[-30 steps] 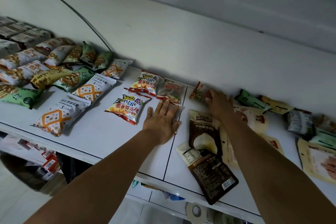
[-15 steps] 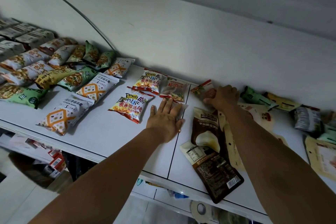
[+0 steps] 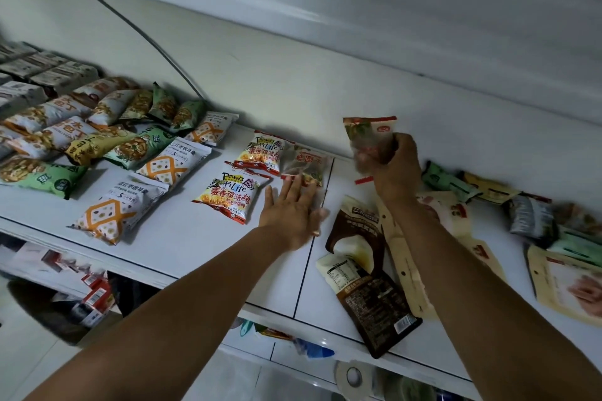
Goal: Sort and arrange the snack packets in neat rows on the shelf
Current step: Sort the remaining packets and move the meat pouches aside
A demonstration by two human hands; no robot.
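My right hand grips a small clear packet with red edges and holds it up above the white shelf, near the back wall. My left hand lies flat on the shelf with straight fingers; its fingertips touch a similar clear red-edged packet. Left of that packet lie two yellow-and-red snack packets, one behind the other. Further left, white packets with orange crosses and green and white packets lie in rows.
Two brown pouches and cream pouches lie jumbled under my right forearm. A loose heap of green, yellow and grey packets covers the shelf's right end. A lower shelf holds red boxes and a tape roll.
My right hand closed on the clear red-edged packet at the back of the shelf and lifted it into the air. My left hand stayed flat on the shelf.
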